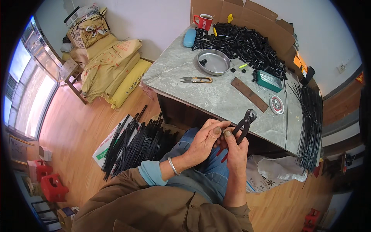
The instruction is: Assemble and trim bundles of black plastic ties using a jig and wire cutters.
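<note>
My right hand (236, 150) is wrapped around a pair of end-cutting pincers (244, 125), dark jaws upward and red handle ends below the palm. Close beside it, my left hand (205, 143) is closed, thumb against bent fingers, at the table's front edge. The fingertips of both hands nearly meet; whatever lies between them is too small to make out. On the grey marbled table (181, 92) ahead lie thread snips (197, 80), a flat brown bar (249, 94) and a round metal dish (214, 63) with a few small black pieces in it.
Black plastic parts (247, 44) are heaped at the back against cardboard (259, 19), near a red mug (203, 22). Thin black rods hang over the right edge (309, 127); black strips (135, 145) lie on the floor at left. Sacks (112, 65) are piled by the wall.
</note>
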A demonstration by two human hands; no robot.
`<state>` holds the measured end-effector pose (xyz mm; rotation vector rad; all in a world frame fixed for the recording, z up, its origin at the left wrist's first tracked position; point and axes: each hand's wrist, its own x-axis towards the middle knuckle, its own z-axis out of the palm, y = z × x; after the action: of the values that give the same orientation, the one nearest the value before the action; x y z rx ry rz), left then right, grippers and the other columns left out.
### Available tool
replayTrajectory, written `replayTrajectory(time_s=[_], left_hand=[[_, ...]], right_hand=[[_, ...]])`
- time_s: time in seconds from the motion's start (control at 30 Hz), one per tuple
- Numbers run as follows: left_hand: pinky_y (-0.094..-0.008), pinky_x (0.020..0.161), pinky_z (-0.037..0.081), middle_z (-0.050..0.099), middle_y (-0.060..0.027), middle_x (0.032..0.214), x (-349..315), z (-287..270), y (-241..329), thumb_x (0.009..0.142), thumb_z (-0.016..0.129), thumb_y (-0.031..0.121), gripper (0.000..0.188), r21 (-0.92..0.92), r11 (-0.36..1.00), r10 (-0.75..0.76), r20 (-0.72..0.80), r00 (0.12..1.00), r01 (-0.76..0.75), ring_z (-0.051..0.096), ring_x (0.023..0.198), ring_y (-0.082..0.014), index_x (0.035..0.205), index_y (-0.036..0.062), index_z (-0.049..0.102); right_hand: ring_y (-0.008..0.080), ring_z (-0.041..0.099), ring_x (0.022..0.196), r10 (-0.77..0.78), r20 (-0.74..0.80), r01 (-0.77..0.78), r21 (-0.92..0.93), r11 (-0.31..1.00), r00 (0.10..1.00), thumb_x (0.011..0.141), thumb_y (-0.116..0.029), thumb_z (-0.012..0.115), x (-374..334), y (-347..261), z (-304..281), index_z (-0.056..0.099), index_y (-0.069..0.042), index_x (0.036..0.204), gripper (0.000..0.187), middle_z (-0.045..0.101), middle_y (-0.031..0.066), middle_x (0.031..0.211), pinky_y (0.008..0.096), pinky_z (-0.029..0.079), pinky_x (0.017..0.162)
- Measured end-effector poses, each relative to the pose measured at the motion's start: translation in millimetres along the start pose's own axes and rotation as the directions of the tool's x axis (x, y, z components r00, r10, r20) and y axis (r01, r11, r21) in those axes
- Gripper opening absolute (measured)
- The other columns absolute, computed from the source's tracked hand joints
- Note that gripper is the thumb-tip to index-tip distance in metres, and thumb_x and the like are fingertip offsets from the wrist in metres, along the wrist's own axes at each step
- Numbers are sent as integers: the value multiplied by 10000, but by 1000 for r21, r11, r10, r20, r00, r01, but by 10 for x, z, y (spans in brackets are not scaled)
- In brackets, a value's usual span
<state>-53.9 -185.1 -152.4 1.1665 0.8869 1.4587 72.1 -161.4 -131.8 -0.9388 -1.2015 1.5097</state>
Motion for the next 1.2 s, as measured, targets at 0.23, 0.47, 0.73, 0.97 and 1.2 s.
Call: replayTrajectory(time_s=[0.23, 0.47, 0.73, 0.97, 1.2], left_hand=[[-230, 725, 421, 488, -34, 1075, -11, 36, 16, 1030, 353, 364, 479, 6, 1000, -7, -11, 1000, 7, 493, 846, -80, 1256, -24, 519], [-228, 732, 407, 507, -29, 1050, -6, 38, -24, 1030, 353, 365, 459, 86, 993, 82, -24, 996, -80, 489, 872, -87, 1203, -11, 551], [-216, 629, 380, 543, -4, 806, 70, 65, 55, 1023, 346, 396, 490, -138, 980, -156, -77, 985, 144, 451, 696, -75, 1054, -4, 626], [-230, 484, 311, 456, 10, 568, 87, 35, 80, 993, 337, 506, 639, -124, 949, -299, -63, 952, 290, 386, 522, -63, 765, -6, 644], [-234, 517, 337, 453, 19, 577, 81, 164, 111, 973, 428, 508, 600, -125, 945, -301, 21, 953, 301, 413, 556, -64, 692, 3, 590]], right_hand=[[102, 555, 626, -18, -39, 18, -2, 1000, 999, 931, -128, 588, -38, -13, 15, 598, 12, 921, 141, 590, 37, 736, 237, 453, 569], [52, 450, 568, -428, -107, 351, -416, 839, 897, 919, -131, 624, -69, 138, 111, 615, -3, 886, 133, 541, -10, 701, 208, 351, 506], [73, 495, 582, -83, -61, 73, -162, 984, 995, 963, -142, 535, -180, -104, 16, 621, 30, 1107, 240, 615, 40, 798, 214, 439, 505], [154, 544, 473, 445, 205, -379, -292, 878, 872, 954, -142, 508, -423, -606, -382, 462, 35, 1178, 290, 607, 121, 744, 258, 453, 446], [95, 503, 492, 696, 218, -533, -503, 681, 684, 966, -120, 491, -587, -810, -512, 491, 13, 1182, 254, 554, 30, 672, 238, 424, 434]])
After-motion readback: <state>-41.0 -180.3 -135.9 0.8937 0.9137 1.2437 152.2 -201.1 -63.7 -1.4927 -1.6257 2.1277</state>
